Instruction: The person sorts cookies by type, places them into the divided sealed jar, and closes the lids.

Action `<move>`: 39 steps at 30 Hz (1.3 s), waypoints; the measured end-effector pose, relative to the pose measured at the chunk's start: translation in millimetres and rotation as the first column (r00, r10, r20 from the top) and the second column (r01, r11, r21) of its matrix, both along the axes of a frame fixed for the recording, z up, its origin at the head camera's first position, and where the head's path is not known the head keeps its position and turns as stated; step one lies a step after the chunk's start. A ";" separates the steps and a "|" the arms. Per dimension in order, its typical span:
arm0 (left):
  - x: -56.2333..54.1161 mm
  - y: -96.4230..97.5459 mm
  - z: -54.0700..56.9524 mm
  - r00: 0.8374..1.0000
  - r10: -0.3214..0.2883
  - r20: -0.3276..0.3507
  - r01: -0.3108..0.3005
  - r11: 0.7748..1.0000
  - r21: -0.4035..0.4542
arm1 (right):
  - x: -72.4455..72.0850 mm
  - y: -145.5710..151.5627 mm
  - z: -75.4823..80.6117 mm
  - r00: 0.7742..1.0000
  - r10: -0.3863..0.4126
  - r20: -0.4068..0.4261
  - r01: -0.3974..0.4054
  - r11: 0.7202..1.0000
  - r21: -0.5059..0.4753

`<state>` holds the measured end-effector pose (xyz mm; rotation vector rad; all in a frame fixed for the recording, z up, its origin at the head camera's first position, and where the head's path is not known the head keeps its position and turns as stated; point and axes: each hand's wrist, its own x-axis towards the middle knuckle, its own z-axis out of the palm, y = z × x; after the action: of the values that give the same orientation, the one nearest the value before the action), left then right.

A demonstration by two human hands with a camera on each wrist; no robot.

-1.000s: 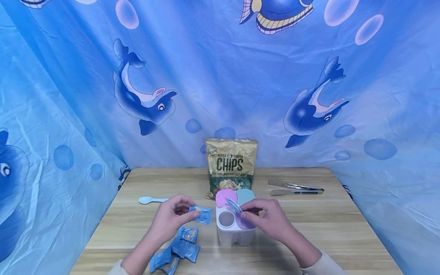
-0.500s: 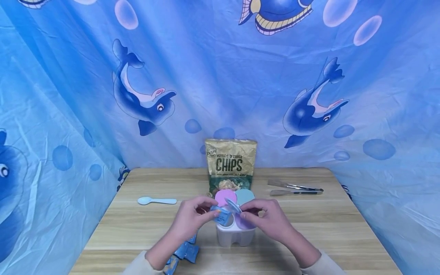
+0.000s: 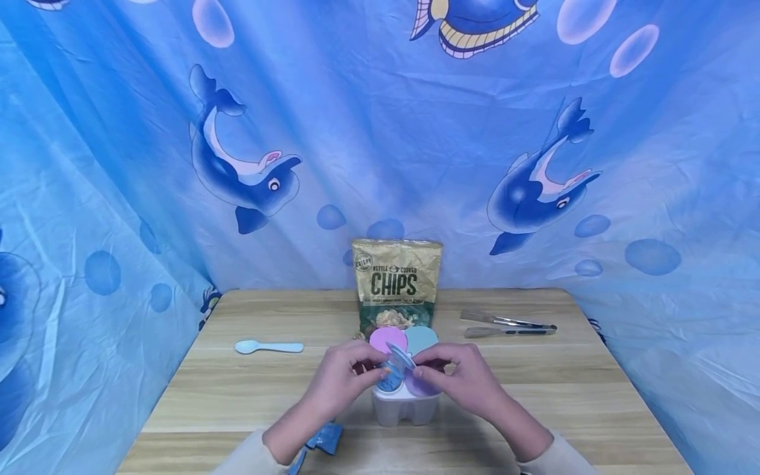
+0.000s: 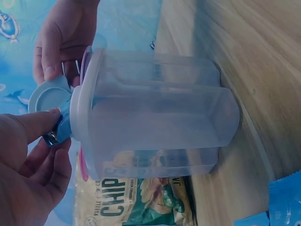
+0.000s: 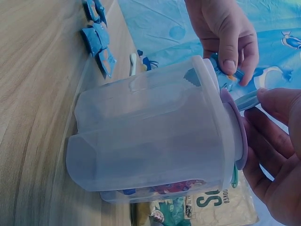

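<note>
Moved since a second ago: the person's left hand (image 3: 341, 376), shifted rightward with its small blue plastic sachet (image 3: 390, 380) from beside the box to the front-left round mouth of a translucent white multi-compartment plastic container (image 3: 406, 410). Right hand (image 3: 463, 371): nearly unmoved.

Left grip — thumb and fingers clamped on the sachet, which projects beyond the fingertips, over and at the mouth. In the right wrist view a serrated blue edge shows through the wall just below the rim.

Right grip — thumb and fingers pinched on the edge of a round pale-blue plastic lid (image 3: 401, 357), tilted up beside the sachet and above the mouth.

Sachet: glossy, crinkled, flat, with darker blue print and an orange mark.

Container: upright; three other round lids in place — pink (image 3: 388, 339), green (image 3: 421, 337), purple (image 3: 421, 385). Red and blue items show low through one compartment in the right wrist view.

Also on the wood-grain table (image 3: 552, 409): further blue sachets (image 3: 324, 438), partly behind the left forearm; a pale-blue plastic spoon (image 3: 270, 346), left; metal tongs (image 3: 509, 328), right; an upright gold-and-green chips bag (image 3: 396, 280), behind the container.
</note>
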<state>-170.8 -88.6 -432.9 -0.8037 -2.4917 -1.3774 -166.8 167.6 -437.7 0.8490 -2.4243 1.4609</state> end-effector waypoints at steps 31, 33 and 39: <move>-0.3 3.0 -0.3 0.968 -0.117 -0.223 0.028 0.931 -0.365 | 0.1 -1.8 -1.0 1.000 -0.008 -0.003 0.008 1.000 -0.007; -0.3 2.7 1.0 0.973 -0.120 -0.197 0.039 0.928 -0.371 | 0.4 -1.9 -1.5 1.000 -0.009 0.002 0.009 1.000 -0.005; 0.7 2.9 4.5 0.982 -0.121 -0.148 0.056 0.921 -0.385 | 1.1 -1.6 -2.4 1.000 -0.006 0.009 0.006 1.000 0.000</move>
<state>-170.1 -85.7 -428.4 -1.0691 -2.6467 -0.8100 -165.6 166.0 -440.1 0.8358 -2.4312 1.4658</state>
